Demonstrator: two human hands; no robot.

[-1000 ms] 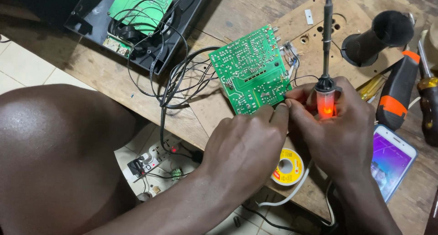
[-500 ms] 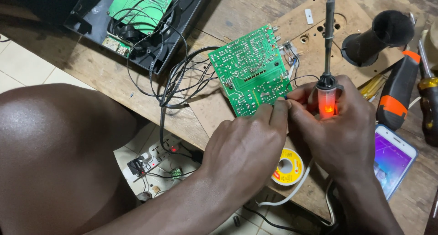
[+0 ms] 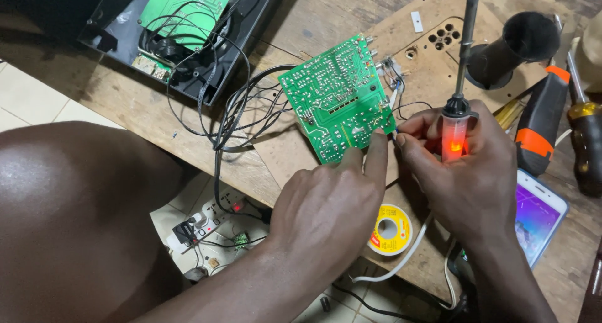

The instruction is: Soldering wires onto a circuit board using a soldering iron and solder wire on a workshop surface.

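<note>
Nearest, a bare knee [image 3: 81, 216] fills the lower left, with a white power strip [image 3: 210, 219] on the tiled floor beside it. Just right, a spool of solder [image 3: 390, 229] lies flat at the near edge of the wooden bench [image 3: 313, 15], and a lit phone [image 3: 539, 213] lies to the far right of it. Above the spool, the left hand [image 3: 332, 204] is curled, its forefinger tip pressed on the near right corner of the green board [image 3: 338, 97]. The right hand [image 3: 470, 172] is closed around the glowing orange handle of the soldering iron [image 3: 461, 84], which stands tip up, while its thumb and forefinger pinch a thin wire just beside the same corner. Black wires [image 3: 232, 110] run left from the board to an open black case [image 3: 182, 34] at the far left. At the far right lie a black tube [image 3: 514, 47] and an orange-and-black tool [image 3: 542, 128].
</note>
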